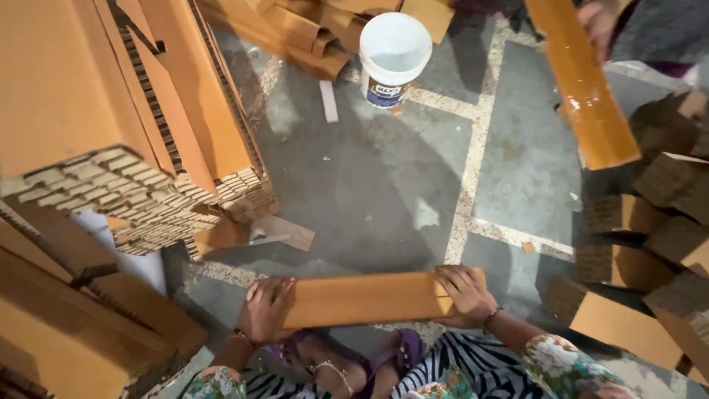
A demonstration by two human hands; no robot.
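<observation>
I hold a long flat strip of brown cardboard (365,298) level in front of me, low in the view. My left hand (264,309) grips its left end and my right hand (465,294) grips its right end, fingers curled over the top edge. Below the strip are my patterned sleeves and a foot with an anklet. Another person's hand (597,22) at the top right holds a second long cardboard strip (587,85), slanted and shiny on its face.
A tall stack of layered cardboard pieces (140,177) fills the left. Several honeycomb cardboard blocks (665,222) lie at the right. A white plastic bucket (393,55) stands at the top centre on the grey tiled floor (413,170), near loose cardboard scraps (284,233).
</observation>
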